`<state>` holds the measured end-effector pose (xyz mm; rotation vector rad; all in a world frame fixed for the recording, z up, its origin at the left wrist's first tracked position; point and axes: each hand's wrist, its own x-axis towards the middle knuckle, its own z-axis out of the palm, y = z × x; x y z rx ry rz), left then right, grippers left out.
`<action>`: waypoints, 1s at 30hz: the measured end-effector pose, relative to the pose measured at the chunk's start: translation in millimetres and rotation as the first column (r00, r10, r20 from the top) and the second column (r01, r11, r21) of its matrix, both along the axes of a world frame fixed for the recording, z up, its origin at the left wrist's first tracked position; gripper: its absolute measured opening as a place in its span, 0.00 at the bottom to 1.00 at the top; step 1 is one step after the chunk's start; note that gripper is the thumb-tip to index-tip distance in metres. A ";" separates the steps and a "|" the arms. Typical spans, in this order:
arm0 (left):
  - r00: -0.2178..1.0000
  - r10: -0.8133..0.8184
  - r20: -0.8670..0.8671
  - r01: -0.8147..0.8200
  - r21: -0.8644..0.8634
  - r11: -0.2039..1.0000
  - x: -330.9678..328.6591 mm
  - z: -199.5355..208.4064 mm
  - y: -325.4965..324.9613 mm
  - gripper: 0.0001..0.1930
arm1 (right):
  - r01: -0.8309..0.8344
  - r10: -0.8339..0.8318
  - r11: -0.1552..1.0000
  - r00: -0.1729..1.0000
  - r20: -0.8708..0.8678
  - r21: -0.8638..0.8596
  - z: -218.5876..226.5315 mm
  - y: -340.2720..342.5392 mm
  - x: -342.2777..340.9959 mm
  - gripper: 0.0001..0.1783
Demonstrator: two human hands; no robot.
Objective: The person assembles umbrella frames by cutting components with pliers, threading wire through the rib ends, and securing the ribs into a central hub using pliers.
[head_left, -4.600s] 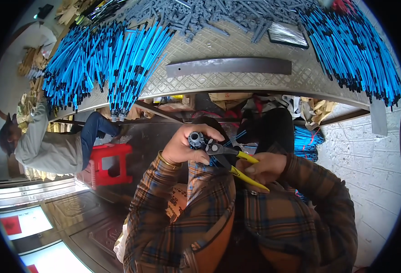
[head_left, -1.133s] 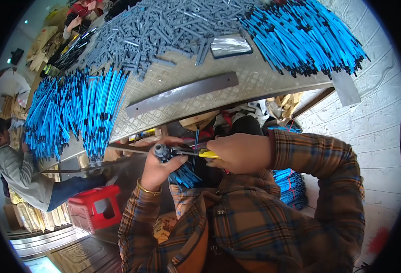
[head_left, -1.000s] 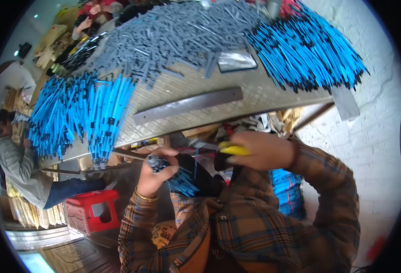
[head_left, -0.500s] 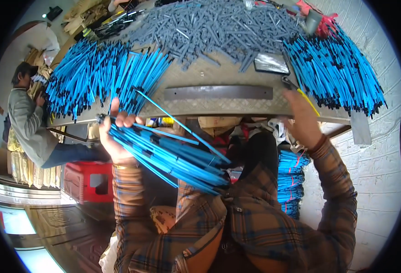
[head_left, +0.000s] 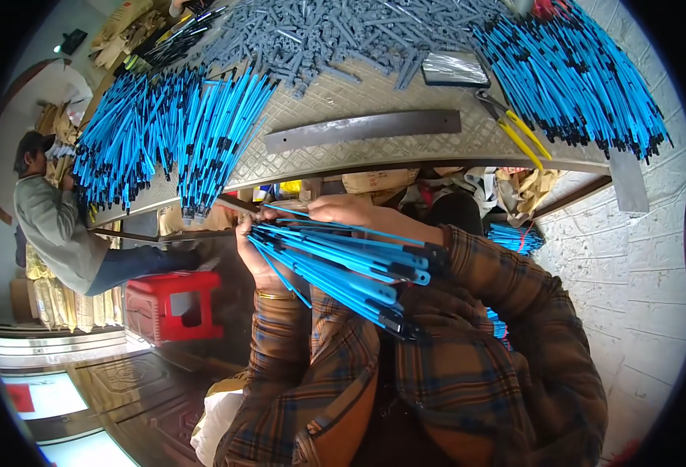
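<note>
We were seemingly tidying blue strips (head_left: 331, 272), left hand (head_left: 257, 261) clutching one end; right hand (head_left: 374, 218), couldn't tell its grip. Next probably needed steady holding.

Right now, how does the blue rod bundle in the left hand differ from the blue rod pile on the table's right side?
The held bundle has far fewer rods than the right-hand pile. The held bundle fans out from the left hand, while the right-hand pile lies on the table. Both show blue rods with black tips.
</note>
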<state>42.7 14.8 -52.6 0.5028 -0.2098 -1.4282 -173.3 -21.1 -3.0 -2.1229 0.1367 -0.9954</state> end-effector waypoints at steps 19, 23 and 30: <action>0.866 0.153 0.477 -0.241 0.129 0.962 -2.6 -71.5 23.1 0.13 | -0.023 0.021 1.000 0.984 -0.176 -0.009 10.6 -11.6 -12.0 0.23; 0.780 -0.168 0.603 0.146 0.087 0.986 -4.7 22.7 50.2 0.13 | -0.334 0.376 0.923 0.886 -0.270 0.190 2.9 -20.6 -15.7 0.19; 0.222 -0.680 0.699 0.717 0.355 0.600 0.4 71.5 44.6 0.09 | -0.514 0.580 0.814 0.753 -0.311 0.271 -7.2 -10.2 -0.4 0.17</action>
